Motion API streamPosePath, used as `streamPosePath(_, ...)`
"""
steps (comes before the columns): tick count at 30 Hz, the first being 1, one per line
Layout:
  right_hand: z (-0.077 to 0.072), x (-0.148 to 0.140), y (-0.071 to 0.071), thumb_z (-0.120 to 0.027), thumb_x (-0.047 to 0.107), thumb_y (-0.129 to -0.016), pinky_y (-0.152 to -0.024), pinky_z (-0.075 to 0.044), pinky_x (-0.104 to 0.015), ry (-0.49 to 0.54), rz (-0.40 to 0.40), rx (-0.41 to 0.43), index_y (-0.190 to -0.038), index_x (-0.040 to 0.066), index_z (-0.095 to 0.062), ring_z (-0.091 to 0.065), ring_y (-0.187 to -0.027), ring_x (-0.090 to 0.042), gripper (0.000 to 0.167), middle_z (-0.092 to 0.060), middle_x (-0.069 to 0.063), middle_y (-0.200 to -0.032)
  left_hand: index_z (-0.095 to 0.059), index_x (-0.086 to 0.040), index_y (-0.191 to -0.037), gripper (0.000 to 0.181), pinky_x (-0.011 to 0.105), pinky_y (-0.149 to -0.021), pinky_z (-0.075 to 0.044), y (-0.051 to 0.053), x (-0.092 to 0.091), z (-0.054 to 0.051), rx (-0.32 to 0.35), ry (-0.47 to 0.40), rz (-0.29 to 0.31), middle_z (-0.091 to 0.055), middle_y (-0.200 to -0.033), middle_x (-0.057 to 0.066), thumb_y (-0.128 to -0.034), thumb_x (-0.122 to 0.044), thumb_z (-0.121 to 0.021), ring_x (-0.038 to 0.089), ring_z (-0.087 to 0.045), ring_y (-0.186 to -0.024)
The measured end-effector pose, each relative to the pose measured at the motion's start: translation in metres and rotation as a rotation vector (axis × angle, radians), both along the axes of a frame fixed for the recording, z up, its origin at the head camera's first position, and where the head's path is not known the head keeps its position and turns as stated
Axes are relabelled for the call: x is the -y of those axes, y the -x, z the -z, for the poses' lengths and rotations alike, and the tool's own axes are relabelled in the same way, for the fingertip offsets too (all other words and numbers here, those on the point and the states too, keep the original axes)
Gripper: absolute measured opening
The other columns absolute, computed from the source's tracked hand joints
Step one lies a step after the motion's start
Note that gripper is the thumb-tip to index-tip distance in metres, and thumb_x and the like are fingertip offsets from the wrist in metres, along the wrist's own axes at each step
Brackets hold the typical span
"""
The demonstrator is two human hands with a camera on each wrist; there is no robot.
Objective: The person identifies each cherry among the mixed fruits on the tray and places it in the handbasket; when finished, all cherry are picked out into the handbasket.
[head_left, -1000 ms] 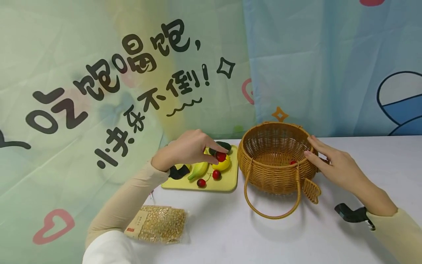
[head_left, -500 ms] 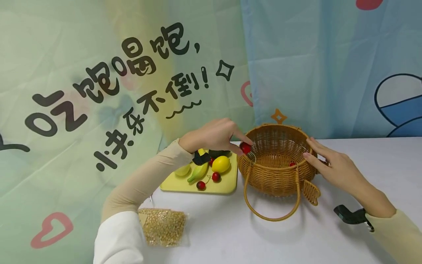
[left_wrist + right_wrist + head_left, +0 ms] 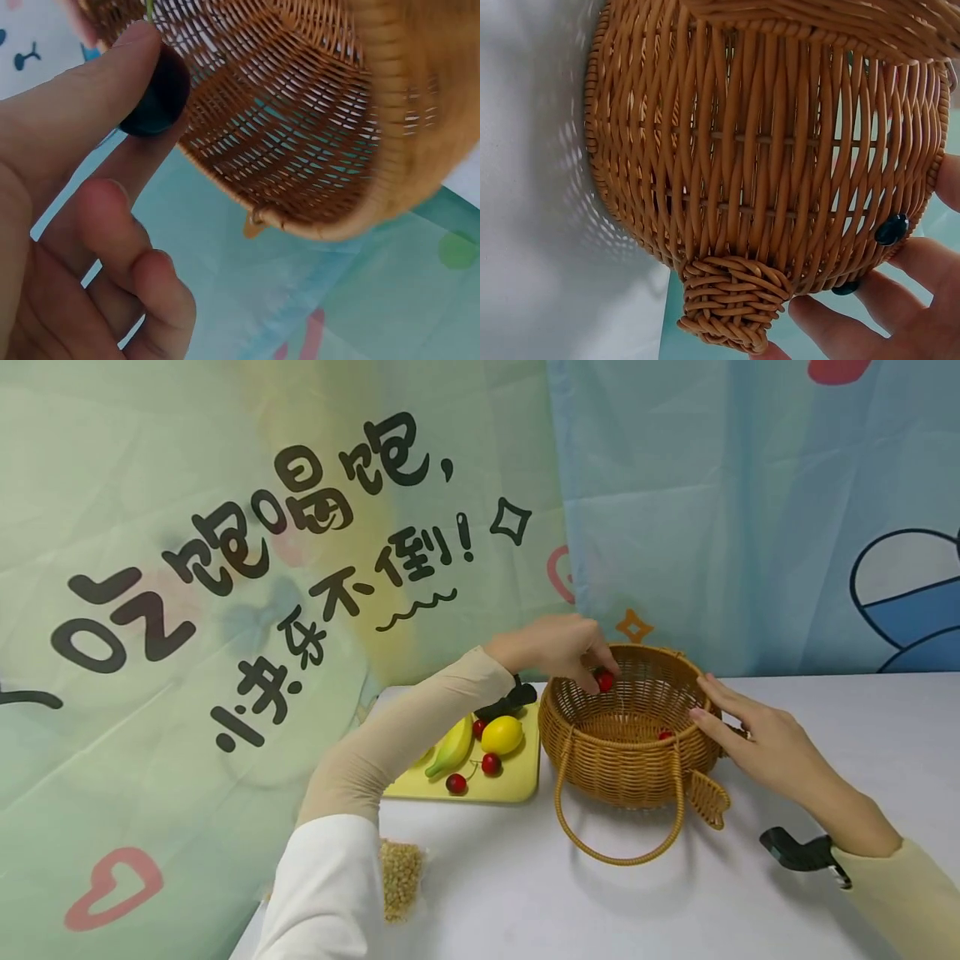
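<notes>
A green backdrop behind the white table bears black writing, 吃饱喝饱, 快乐不倒! The left hand pinches a cherry between thumb and fingers, at the mouth of the wicker basket. That cherry is round, red in the head view, near-black with a green stem in the left wrist view. The right hand rests against the basket's right side, its fingers spread
</notes>
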State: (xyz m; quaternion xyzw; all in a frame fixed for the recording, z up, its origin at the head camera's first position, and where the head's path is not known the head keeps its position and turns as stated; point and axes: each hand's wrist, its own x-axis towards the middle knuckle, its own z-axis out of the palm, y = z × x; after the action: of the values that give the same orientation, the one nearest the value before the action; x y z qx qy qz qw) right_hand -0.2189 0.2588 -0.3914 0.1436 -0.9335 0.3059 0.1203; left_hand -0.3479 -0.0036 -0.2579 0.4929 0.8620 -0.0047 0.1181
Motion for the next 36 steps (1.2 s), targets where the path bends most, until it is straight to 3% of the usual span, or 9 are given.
streamPosePath(6, 0.001, 0.0, 0.0, -0.053, 0.041, -0.107, -0.062, -0.039, -0.03, -0.01, 0.007, -0.007, -0.16, 0.009, -0.033, -0.058, -0.087, -0.03, 0.065, -0.036, -0.025, -0.162, -0.074, -0.024, -0.128, 0.037, 0.022, -0.094, -0.054, 0.02, -0.034, 0.011, 0.009, 0.098, 0.012, -0.074, -0.127, -0.007, -0.0919, -0.028, -0.079, 0.006, -0.068, -0.112)
streamPosePath(11, 0.0, -0.001, -0.001, -0.052, 0.041, -0.107, -0.057, -0.033, -0.027, -0.016, 0.011, -0.002, -0.161, 0.01, -0.033, -0.048, -0.075, -0.019, 0.066, -0.036, -0.025, -0.162, -0.08, -0.026, -0.115, 0.024, 0.022, -0.089, -0.053, 0.027, -0.06, 0.023, 0.005, 0.181, -0.042, -0.077, -0.117, -0.01, -0.0915, -0.026, -0.079, 0.005, -0.068, -0.104)
streamPosePath(13, 0.0, -0.001, -0.001, -0.053, 0.041, -0.107, -0.059, -0.034, -0.027, -0.016, 0.011, -0.003, -0.161, 0.01, -0.033, -0.05, -0.078, -0.021, 0.066, -0.036, -0.025, -0.162, -0.082, -0.026, -0.105, 0.013, 0.023, -0.08, -0.05, 0.027, -0.068, 0.029, 0.007, 0.224, -0.057, -0.078, -0.108, -0.007, -0.092, -0.025, -0.078, 0.006, -0.065, -0.093)
streamPosePath(15, 0.0, -0.001, -0.001, -0.053, 0.041, -0.107, -0.061, -0.036, -0.029, -0.015, 0.009, -0.006, -0.161, 0.009, -0.033, -0.053, -0.081, -0.025, 0.065, -0.036, -0.026, -0.162, -0.082, -0.028, -0.104, 0.014, 0.022, -0.08, -0.05, 0.027, -0.075, 0.034, 0.005, 0.264, -0.106, -0.077, -0.11, -0.009, -0.0911, -0.026, -0.079, 0.004, -0.064, -0.093)
streamPosePath(20, 0.0, 0.0, -0.001, -0.053, 0.041, -0.107, -0.072, -0.05, -0.047, -0.005, 0.005, -0.002, -0.161, 0.009, -0.033, -0.062, -0.106, -0.046, 0.065, -0.035, -0.025, -0.162, -0.076, -0.036, -0.121, 0.033, 0.023, -0.093, -0.055, 0.029, -0.09, 0.047, -0.006, 0.359, -0.214, -0.07, -0.129, -0.019, -0.0891, -0.031, -0.081, 0.002, -0.066, -0.111)
streamPosePath(22, 0.0, 0.001, -0.001, -0.052, 0.041, -0.107, -0.079, -0.052, -0.057, 0.002, 0.001, 0.004, -0.161, 0.01, -0.032, -0.059, -0.118, -0.053, 0.066, -0.034, -0.025, -0.162, -0.076, -0.037, -0.121, 0.032, 0.022, -0.092, -0.055, 0.029, -0.093, 0.053, -0.024, 0.386, -0.225, -0.07, -0.129, -0.019, -0.0891, -0.033, -0.08, 0.003, -0.066, -0.111)
streamPosePath(25, 0.0, 0.002, -0.001, -0.053, 0.041, -0.107, -0.081, -0.051, -0.059, 0.005, -0.003, 0.003, -0.161, 0.01, -0.032, -0.057, -0.12, -0.054, 0.066, -0.035, -0.025, -0.162, -0.079, -0.037, -0.112, 0.022, 0.021, -0.086, -0.053, 0.029, -0.097, 0.062, -0.047, 0.412, -0.209, -0.072, -0.124, -0.018, -0.0898, -0.034, -0.079, 0.003, -0.066, -0.105)
streamPosePath(32, -0.001, 0.001, -0.002, -0.054, 0.04, -0.107, -0.071, -0.048, -0.044, 0.011, -0.003, -0.009, -0.16, 0.009, -0.034, -0.062, -0.108, -0.045, 0.065, -0.036, -0.025, -0.162, -0.08, -0.036, -0.102, 0.014, 0.023, -0.09, -0.054, 0.023, -0.102, 0.07, -0.033, 0.437, -0.215, -0.072, -0.121, -0.019, -0.0891, -0.032, -0.081, 0.005, -0.066, -0.108)
streamPosePath(36, -0.001, 0.0, -0.003, -0.054, 0.04, -0.106, -0.074, -0.05, -0.048, 0.014, -0.002, -0.003, -0.161, 0.009, -0.033, -0.061, -0.113, -0.048, 0.066, -0.035, -0.025, -0.162, -0.081, -0.037, -0.1, 0.011, 0.022, -0.091, -0.055, 0.021, -0.103, 0.072, -0.044, 0.448, -0.209, -0.072, -0.122, -0.019, -0.0893, -0.032, -0.08, 0.005, -0.066, -0.11)
